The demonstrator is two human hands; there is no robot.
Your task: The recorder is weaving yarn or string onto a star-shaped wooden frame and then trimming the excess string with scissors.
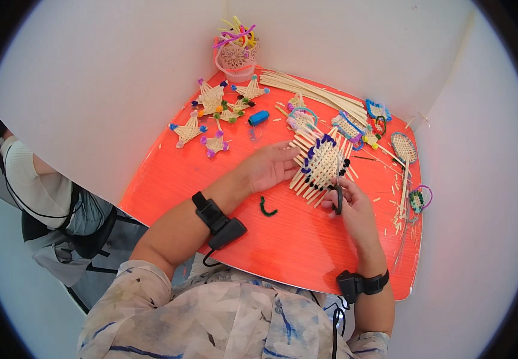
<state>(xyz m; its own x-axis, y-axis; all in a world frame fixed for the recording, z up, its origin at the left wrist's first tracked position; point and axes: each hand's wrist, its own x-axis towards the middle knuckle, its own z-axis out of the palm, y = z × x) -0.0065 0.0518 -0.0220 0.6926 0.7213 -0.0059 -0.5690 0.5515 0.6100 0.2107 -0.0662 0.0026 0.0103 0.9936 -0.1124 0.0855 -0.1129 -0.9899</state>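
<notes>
A woven mat of pale flat strips, with loose strip ends sticking out all round, is held slightly tilted over the red table. Dark blue and black fuzzy bits are wound along parts of its border. My left hand grips the mat's left edge between thumb and fingers. In my right hand are scissors with black handles, their thin blades against the mat's right side. Whether the blades are apart is too small to tell. A short dark green pipe cleaner piece lies below my left hand.
Star-shaped woven pieces and a blue thread spool lie to the left. A pink basket of pipe cleaners stands at the back corner, beside long loose strips. Small woven ornaments and scraps cover the right. White partitions enclose the table.
</notes>
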